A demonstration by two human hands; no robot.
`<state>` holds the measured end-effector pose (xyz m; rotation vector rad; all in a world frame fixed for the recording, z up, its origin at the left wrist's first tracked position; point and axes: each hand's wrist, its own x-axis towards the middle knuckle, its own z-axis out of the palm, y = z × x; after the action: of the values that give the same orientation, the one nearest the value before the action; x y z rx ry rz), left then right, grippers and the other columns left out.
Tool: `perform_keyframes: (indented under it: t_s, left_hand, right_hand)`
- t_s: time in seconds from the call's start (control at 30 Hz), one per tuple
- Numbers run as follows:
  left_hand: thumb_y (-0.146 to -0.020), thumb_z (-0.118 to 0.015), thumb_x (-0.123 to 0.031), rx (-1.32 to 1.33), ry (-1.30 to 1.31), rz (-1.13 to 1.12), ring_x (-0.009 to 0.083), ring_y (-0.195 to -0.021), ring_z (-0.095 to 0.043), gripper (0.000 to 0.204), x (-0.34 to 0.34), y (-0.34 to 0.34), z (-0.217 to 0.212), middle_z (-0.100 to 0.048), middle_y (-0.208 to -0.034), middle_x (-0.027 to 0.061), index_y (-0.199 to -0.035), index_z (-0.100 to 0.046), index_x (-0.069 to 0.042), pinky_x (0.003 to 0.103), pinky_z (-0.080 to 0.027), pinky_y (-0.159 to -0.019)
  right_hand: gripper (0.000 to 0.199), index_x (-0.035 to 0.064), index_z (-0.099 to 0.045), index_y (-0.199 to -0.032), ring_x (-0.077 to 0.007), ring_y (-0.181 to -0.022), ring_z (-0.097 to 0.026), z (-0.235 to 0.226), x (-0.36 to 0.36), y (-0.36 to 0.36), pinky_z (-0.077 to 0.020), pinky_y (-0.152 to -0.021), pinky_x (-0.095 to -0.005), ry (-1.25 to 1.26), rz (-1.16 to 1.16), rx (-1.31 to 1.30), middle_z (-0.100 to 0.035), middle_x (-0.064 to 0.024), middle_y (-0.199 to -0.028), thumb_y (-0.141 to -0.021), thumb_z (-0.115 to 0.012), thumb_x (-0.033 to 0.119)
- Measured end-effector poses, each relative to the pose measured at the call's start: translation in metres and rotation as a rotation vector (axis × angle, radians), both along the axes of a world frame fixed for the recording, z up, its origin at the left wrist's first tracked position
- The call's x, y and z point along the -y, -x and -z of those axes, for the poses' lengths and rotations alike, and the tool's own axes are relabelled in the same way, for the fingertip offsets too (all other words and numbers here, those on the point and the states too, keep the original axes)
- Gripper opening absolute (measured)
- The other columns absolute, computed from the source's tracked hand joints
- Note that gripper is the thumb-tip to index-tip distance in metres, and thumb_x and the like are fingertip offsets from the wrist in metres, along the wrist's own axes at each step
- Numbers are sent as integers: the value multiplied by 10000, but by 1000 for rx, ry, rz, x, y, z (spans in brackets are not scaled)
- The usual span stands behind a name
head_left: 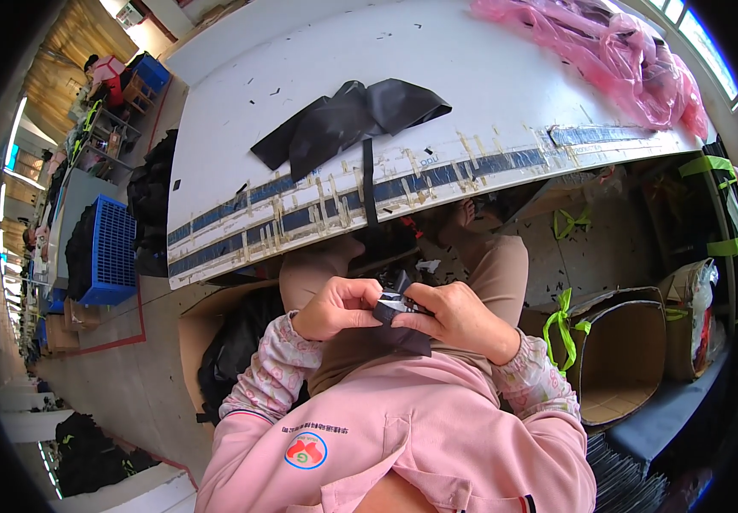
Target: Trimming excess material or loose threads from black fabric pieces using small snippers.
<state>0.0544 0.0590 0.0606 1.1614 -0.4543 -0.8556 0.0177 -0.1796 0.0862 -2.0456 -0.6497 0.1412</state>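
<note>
Above my lap, my left hand [341,309] is closed, its thumb and fingers pinching the edge of a black fabric piece [405,339]. My right hand [461,318] grips the same piece from the other side, thumb toward the left hand. Something small and shiny shows between the fingertips; whether it is a tool or part of the piece, I cannot tell. Lower down, the black fabric hangs over my lap. On the white table ahead lie folded black fabric pieces [335,128], and a narrow black strap [369,184] runs from them over the near edge.
The table edge [301,224] carries worn tape. Pink plastic sheeting [613,64] covers the far right corner. Cardboard boxes [621,355] with green ties stand at my right; another box [194,329] with black material is at my left. A blue crate [111,248] and a person [106,77] are farther left.
</note>
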Motion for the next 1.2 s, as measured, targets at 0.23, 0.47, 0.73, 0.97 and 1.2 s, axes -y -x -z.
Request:
perform_keyframes:
  t_s: [0.23, 0.47, 0.73, 0.97, 1.2]
  left_hand:
    - [-823, -673, 36, -25, -13, 12, 116, -892, -563, 101, 1, 0, -5, -591, -959, 42, -922, -659, 21, 242, -440, -823]
    - [-806, -673, 33, -107, 10, 161, 123, -885, -573, 125, -7, -16, -2, -620, -939, 49, -930, -663, 31, 252, -447, -825]
    - [-786, -694, -32, -258, -61, 480, 106, -826, -589, 145, -2, -34, -4, -654, -884, 41, -915, -670, 30, 238, -452, -777]
    - [-779, -691, -31, -254, -105, 602, 86, -801, -580, 132, 3, -36, -1, -655, -854, 34, -894, -665, 31, 236, -455, -750]
    - [-770, -669, -25, -231, -122, 635, 76, -757, -559, 114, 6, -33, -4, -640, -817, 20, -870, -656, 27, 232, -445, -718]
  right_hand:
    - [357, 15, -526, -767, -396, -580, -563, 3, 5, 3, -431, -506, -435, 51, 32, 14, -542, -192, -588, -879, -640, 335]
    - [376, 4, -544, -792, -370, -543, -540, -2, 15, -2, -413, -491, -396, -3, -94, -16, -510, -178, -585, -849, -679, 351]
    - [391, 25, -620, -884, -331, -544, -581, -11, 20, -9, -440, -494, -389, 158, -263, 69, -566, -139, -595, -824, -687, 405]
    - [378, 30, -621, -880, -326, -530, -576, -8, 15, -11, -440, -483, -385, 136, -339, 109, -570, -130, -592, -823, -688, 397]
    - [361, 55, -610, -837, -339, -536, -582, -6, 12, -10, -457, -500, -402, 165, -357, 124, -573, -139, -582, -860, -634, 415]
